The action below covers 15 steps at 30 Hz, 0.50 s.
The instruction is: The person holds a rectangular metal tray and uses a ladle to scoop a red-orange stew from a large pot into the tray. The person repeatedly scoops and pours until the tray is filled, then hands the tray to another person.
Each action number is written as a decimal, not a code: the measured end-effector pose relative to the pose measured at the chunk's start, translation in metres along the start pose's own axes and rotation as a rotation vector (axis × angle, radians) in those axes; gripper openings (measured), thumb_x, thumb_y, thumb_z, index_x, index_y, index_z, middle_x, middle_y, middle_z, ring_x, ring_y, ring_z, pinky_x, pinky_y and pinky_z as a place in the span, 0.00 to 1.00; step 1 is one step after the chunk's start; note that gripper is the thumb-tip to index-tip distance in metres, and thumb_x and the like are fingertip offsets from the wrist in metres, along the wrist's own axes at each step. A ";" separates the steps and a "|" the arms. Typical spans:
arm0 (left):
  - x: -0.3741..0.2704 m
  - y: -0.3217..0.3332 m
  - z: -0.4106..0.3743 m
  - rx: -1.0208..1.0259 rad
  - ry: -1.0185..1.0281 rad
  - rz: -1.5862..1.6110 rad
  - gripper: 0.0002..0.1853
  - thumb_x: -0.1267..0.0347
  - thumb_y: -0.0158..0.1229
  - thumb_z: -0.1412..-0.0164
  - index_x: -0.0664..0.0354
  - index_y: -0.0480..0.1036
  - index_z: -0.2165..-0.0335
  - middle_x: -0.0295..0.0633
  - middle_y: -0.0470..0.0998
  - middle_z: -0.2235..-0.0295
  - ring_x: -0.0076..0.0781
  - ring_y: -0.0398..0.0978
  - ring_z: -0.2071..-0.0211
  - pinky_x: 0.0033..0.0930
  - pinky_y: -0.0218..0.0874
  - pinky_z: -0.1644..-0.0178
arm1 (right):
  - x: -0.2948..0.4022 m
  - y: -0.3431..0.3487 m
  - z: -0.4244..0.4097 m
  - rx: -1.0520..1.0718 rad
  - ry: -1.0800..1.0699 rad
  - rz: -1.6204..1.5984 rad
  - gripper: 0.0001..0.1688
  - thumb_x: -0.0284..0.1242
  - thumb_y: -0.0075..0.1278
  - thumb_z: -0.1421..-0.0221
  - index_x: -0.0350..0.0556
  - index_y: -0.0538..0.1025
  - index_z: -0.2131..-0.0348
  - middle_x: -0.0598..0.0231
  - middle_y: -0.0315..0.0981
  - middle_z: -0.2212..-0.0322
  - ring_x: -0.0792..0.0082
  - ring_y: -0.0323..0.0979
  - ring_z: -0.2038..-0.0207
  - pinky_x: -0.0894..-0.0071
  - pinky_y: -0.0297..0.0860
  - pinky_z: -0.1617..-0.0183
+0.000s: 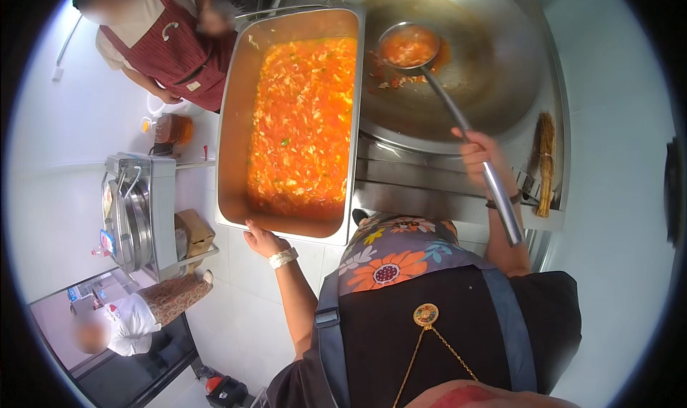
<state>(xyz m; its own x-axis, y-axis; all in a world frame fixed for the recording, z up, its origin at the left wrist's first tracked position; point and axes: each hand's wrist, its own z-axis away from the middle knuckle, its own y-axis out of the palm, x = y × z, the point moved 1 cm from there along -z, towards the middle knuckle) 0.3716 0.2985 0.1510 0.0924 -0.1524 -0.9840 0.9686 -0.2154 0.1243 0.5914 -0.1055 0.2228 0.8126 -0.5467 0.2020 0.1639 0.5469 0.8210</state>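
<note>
My right hand (479,153) grips the steel handle of a ladle (448,99). Its bowl, full of orange-red soup with pale egg-like shreds, is low inside a large wok (499,86). Scraps of the same food lie on the wok's bottom beside the bowl. A deep rectangular steel food pan (231,156) stands left of the wok, holding a wide layer of orange-red egg soup (303,134) with a few green bits. At the pan's near edge, my left hand (264,240) holds the rim, its fingers partly hidden beneath.
A straw wok brush (545,166) lies on the stove's right side. Another person in a striped red apron (177,43) stands beyond the pan at left. A jug of amber liquid (173,128) and a grey machine (142,209) are farther left. Someone in a white shirt (131,322) is at lower left.
</note>
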 end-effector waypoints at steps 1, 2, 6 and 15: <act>0.002 -0.001 -0.002 -0.003 0.004 0.008 0.10 0.67 0.46 0.41 0.60 0.59 0.74 0.36 0.68 0.75 0.22 0.64 0.75 0.25 0.60 0.71 | 0.003 0.006 0.013 -0.009 -0.047 0.071 0.18 0.30 0.32 0.41 0.42 0.63 0.53 0.80 0.52 0.87 0.92 0.52 0.90 0.92 0.53 0.91; 0.004 -0.002 -0.003 -0.006 0.008 0.015 0.10 0.67 0.46 0.41 0.60 0.59 0.74 0.36 0.68 0.75 0.22 0.64 0.75 0.25 0.60 0.71 | 0.006 0.014 0.027 -0.093 -0.094 0.166 0.18 0.31 0.32 0.41 0.42 0.63 0.53 0.80 0.52 0.87 0.92 0.51 0.90 0.92 0.52 0.92; -0.002 0.006 0.004 -0.027 0.032 0.039 0.11 0.67 0.46 0.41 0.61 0.58 0.76 0.36 0.67 0.75 0.21 0.63 0.74 0.24 0.59 0.70 | 0.010 0.050 0.079 -0.149 -0.174 0.316 0.15 0.30 0.38 0.43 0.44 0.66 0.57 0.80 0.53 0.87 0.93 0.50 0.91 0.92 0.51 0.92; -0.003 -0.001 0.002 -0.031 0.054 -0.100 0.15 0.64 0.47 0.41 0.57 0.54 0.80 0.28 0.57 0.84 0.15 0.52 0.83 0.21 0.46 0.81 | -0.025 0.107 0.123 -0.096 -0.187 0.461 0.22 0.29 0.31 0.41 0.42 0.56 0.48 0.77 0.52 0.86 0.93 0.50 0.91 0.91 0.54 0.94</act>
<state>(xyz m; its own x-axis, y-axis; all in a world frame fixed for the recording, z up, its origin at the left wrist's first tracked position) 0.3701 0.2975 0.1536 0.0061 -0.0793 -0.9968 0.9802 -0.1968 0.0217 0.5202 -0.1111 0.3717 0.6999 -0.3337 0.6315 -0.1305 0.8095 0.5725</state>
